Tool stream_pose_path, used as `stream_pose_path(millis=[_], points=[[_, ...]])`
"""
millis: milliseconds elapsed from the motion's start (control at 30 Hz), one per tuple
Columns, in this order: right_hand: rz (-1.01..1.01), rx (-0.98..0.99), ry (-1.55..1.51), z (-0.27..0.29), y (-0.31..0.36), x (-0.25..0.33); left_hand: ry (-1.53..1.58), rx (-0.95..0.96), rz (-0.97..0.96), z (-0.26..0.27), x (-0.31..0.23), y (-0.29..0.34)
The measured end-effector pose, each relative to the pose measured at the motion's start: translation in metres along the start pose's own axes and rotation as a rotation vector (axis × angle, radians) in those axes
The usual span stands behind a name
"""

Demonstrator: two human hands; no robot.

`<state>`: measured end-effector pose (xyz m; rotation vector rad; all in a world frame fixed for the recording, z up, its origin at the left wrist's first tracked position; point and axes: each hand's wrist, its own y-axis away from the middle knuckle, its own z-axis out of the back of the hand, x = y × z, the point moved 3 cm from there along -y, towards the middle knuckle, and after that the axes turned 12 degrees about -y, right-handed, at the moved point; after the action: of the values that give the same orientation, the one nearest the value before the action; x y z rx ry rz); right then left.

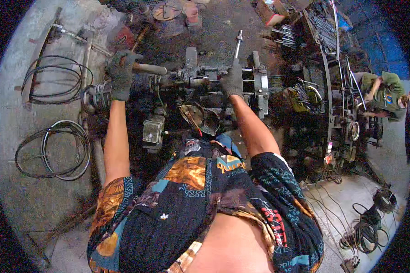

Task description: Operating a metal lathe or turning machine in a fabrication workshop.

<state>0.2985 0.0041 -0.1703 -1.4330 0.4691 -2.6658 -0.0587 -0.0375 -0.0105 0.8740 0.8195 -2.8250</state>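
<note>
Both my hands wear dark grey work gloves and reach over a greasy lathe-like machine (198, 93). At the machine's left end, my left hand (120, 75) closes at the thick end of a tapered grey-brown handle (151, 69), which points right toward the machine's middle. My right hand (233, 78) is wrapped round the lower part of a shiny metal bar (238, 44); the bar stands up and away from me, with a thicker far end. Between my hands lies a short metal cylinder (198, 81). Below it sits a dirty metal pan (192, 114).
Coiled black hoses (54, 150) lie on the left. A small box-shaped fitting (153, 132) sits at the machine's near side. Metal rods (323, 34) are stacked at the far right. Another person in a green shirt (387, 98) works at a machine on the right. Cables (364, 232) lie at lower right.
</note>
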Motion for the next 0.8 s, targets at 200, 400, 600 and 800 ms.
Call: stream_pose_path(millis=[200,400,600,800], points=[[-0.129,0.142,0.058,-0.002,-0.004,0.004,0.308,0.089,-0.083,-0.042,0.011,0.159],[-0.093,0.109,0.042,-0.002,0.0,0.006,0.518,0.193,0.273,-0.052,-0.055,0.14],[-0.273,0.115,-0.158,0.003,0.002,0.02,0.077,0.262,0.017,-0.081,-0.14,0.101],[0.035,0.037,0.115,-0.001,0.005,-0.012,0.511,0.243,0.068,-0.077,-0.128,0.106]])
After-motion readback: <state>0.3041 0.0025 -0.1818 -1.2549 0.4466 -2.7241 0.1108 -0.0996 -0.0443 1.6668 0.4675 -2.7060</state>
